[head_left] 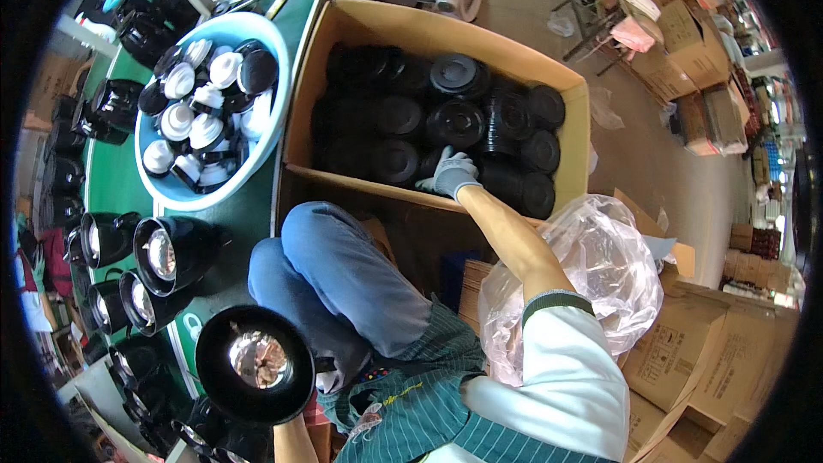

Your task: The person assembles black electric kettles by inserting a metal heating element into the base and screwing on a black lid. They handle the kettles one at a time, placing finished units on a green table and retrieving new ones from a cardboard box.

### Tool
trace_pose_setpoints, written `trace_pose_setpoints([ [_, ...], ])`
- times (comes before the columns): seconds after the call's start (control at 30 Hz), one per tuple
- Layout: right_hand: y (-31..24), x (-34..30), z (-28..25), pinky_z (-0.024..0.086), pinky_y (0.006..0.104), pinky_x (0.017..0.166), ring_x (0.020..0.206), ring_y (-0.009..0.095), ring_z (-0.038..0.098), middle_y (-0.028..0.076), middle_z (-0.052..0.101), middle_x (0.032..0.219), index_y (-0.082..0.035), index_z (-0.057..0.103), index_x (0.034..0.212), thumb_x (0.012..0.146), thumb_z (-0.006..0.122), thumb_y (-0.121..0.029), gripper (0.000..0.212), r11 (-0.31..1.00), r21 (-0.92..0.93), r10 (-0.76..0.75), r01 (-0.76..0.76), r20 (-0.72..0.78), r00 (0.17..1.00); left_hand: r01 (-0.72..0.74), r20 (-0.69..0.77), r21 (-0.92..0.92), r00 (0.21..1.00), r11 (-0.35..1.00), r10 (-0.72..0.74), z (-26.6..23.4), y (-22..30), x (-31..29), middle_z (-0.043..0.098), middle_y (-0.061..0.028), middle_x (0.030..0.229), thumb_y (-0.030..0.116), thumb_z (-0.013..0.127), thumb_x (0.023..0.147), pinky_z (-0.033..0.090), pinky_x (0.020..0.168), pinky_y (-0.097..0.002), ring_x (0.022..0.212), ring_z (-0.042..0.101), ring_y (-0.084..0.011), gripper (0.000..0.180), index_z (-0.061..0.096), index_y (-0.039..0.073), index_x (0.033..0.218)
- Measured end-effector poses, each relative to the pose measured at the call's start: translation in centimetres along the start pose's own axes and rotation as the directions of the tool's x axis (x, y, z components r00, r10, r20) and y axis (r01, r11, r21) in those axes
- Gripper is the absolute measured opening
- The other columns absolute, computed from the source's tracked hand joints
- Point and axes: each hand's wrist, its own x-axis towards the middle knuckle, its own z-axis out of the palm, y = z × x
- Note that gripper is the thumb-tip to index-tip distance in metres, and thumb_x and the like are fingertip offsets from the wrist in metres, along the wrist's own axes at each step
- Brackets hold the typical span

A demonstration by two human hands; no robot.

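Above my left forearm (291,441) is a large black vacuum jug (210,369), its open mouth facing up and a shiny mirrored liner inside. It hides the fingers of my left hand, which appear to hold it from below. My right hand (453,175), in a grey glove, reaches into a large cardboard box (446,24). Its fingers curl over a black cylindrical container in the near part of the box, with the thumb to the left. Around it several black cylinders with round ends (456,124) are packed closely.
On the green table (107,173) at left stands a light blue basin (273,133) of white and black stoppers. Several black jugs (171,255) with mirrored liners lie nearby. A clear plastic bag (613,266) bulges beside my right arm. Cardboard cartons (681,339) stand at lower right.
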Motion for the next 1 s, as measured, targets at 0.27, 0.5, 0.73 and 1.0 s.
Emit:
trace_pose_setpoints([
  [0.27,1.3,2.1,1.9,0.042,0.0564,0.111,0.14,0.048,0.041,0.028,0.028,0.159,-0.021,0.015,0.159,0.072,0.087,-0.056,0.118,0.974,0.224,0.018,-0.001,-0.074,0.997,0.0,0.037,-0.194,0.999,0.981,0.008,0.4,-0.4,-0.4,0.058,-0.0141,0.146,0.007,0.066,0.094,0.047,0.111,-0.0412,0.128,0.06,-0.0255,0.055,0.05,0.002,0.147],
  [0.5,2.2,-7.8,-2.7,0.053,0.0478,0.098,0.122,0.039,0.062,0.025,0.06,0.138,-0.007,0.045,0.15,0.072,0.088,-0.057,0.102,0.897,0.303,-0.13,0.322,-0.515,0.847,0.083,0.334,-0.62,0.927,0.78,0.168,0.5,1.0,0.7,0.056,-0.0135,0.148,0.007,0.064,0.096,0.046,0.113,-0.0418,0.13,0.059,-0.0251,0.055,0.049,0.003,0.149],
  [0.73,-0.4,-33.3,-5.1,0.035,0.0478,0.12,0.146,0.036,0.038,0.019,0.039,0.156,-0.007,0.048,0.152,0.06,0.099,-0.044,0.111,-0.368,0.183,-0.742,0.912,-0.648,-0.169,0.281,0.548,-0.745,0.775,0.605,0.315,1.6,0.5,1.9,0.055,-0.0129,0.15,0.007,0.062,0.098,0.045,0.114,-0.0423,0.131,0.058,-0.0246,0.054,0.047,0.004,0.151],
  [1.0,-0.6,-36.9,-2.4,0.026,0.0531,0.122,0.149,0.046,0.032,0.025,0.028,0.162,-0.016,0.053,0.152,0.058,0.098,-0.04,0.107,-0.397,0.138,-0.829,0.907,-0.478,-0.291,0.347,0.615,-0.737,0.698,0.58,0.365,0.6,-2.3,0.9,0.054,-0.0123,0.152,0.007,0.06,0.101,0.045,0.115,-0.0429,0.132,0.057,-0.0241,0.054,0.046,0.006,0.153],
])
